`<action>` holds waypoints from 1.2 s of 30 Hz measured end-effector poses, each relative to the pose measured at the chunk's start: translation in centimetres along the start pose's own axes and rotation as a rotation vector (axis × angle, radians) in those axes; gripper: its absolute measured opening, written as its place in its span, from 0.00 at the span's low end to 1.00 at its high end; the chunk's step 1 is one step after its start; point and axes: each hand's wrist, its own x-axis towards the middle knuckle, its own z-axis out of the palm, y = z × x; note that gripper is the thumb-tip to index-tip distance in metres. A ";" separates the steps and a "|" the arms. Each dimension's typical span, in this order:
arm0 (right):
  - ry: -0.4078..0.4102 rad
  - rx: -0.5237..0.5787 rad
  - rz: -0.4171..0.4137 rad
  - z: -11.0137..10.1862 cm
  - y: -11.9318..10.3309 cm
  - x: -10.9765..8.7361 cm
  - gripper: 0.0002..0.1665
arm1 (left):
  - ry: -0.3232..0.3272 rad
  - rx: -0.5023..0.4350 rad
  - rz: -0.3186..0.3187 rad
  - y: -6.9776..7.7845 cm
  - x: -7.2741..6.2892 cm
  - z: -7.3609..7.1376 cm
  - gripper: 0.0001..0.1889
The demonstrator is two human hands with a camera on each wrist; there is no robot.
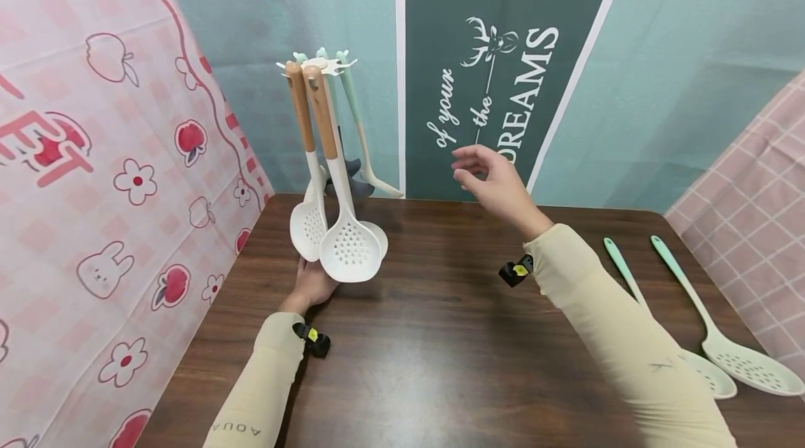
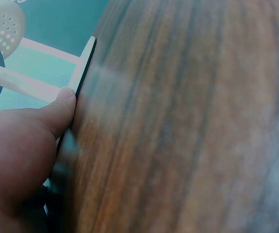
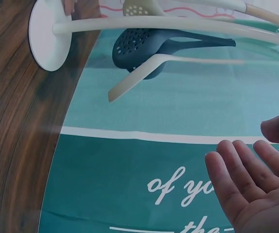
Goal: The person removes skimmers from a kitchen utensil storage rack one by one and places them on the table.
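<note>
A white utensil stand [image 3: 144, 23] stands at the table's back left, its top hooks [image 1: 330, 66] hung with utensils. Two white skimmers with wooden handles face the front, the nearer skimmer [image 1: 350, 250] hiding part of my left hand [image 1: 314, 284]. In the left wrist view, my left thumb lies on the rim of the stand's white base [image 2: 84, 60]; the other fingers are hidden. A pale turner with a mint handle [image 1: 356, 109] and a dark slotted utensil [image 3: 137, 46] hang farther round. To the right, my right hand [image 1: 497, 186] is raised, fingers loosely bent, holding nothing.
Two mint slotted utensils lie at the table's right: a larger skimmer [image 1: 751, 366] and another slotted utensil [image 1: 622, 266], partly behind my right sleeve. Printed cloths hang behind and on both sides of the brown wooden table [image 1: 428, 336].
</note>
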 end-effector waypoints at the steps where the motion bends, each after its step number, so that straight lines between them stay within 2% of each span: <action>1: -0.004 0.000 0.001 0.1 -0.1 0.1 0.20 | -0.004 0.000 -0.001 0.0 0.0 0.0 0.34; 13: -0.007 -0.046 -0.040 1.4 -1.5 1.7 0.20 | 0.004 -0.017 -0.002 0.0 -0.2 -0.1 0.34; 25: -0.023 -0.073 -0.039 3.5 -2.3 3.7 0.21 | -0.001 -0.019 -0.003 0.4 0.0 -0.3 0.32; 36: -0.033 -0.064 -0.028 4.6 -3.2 5.0 0.21 | -0.011 -0.034 -0.010 0.3 0.1 -0.3 0.34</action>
